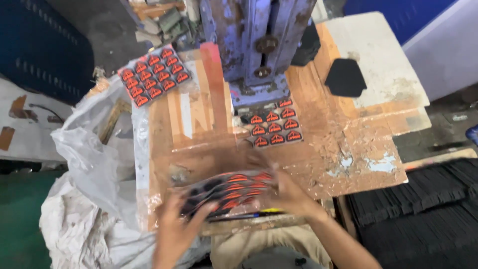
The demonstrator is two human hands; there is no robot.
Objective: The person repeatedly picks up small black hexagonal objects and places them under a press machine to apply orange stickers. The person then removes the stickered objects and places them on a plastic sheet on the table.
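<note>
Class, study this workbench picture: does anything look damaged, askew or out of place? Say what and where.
Yes. The brown tape-covered bench top is torn and peeling at its right side, baring pale patches. The blue metal press is rusty and chipped. One sheet of orange-and-black patches lies tilted, overhanging the bench's far left corner above the white plastic sack.

Both forearms reach forward, left hand point(174, 226) and right hand point(291, 194) each closed in a grip.
</note>
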